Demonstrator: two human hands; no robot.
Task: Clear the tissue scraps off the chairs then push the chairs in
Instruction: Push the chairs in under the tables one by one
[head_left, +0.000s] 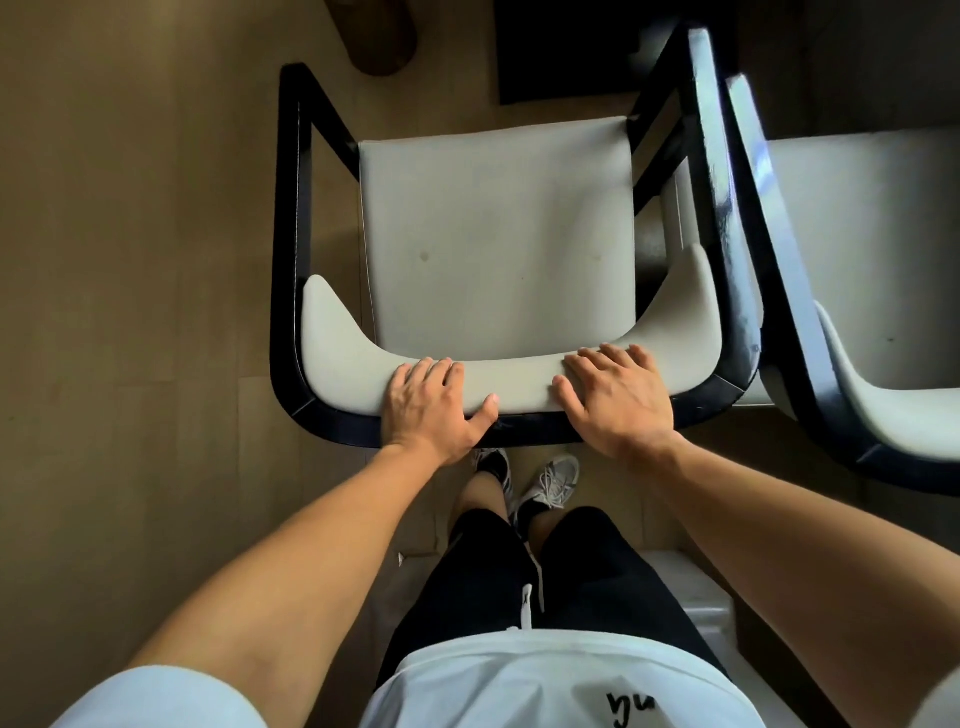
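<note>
home dining area, cushioned black armchairs (498, 234), wood floor (130, 234)

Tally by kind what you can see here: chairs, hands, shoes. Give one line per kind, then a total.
Chairs: 2 (the chair being held, second chair at the right edge)
Hands: 2 (left hand, right hand)
Shoes: 2 (left shoe, right shoe)
Total: 6

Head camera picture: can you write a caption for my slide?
Both hands, left and right, rest on the backrest of a chair whose seat shows no scraps, ready to push.
</note>
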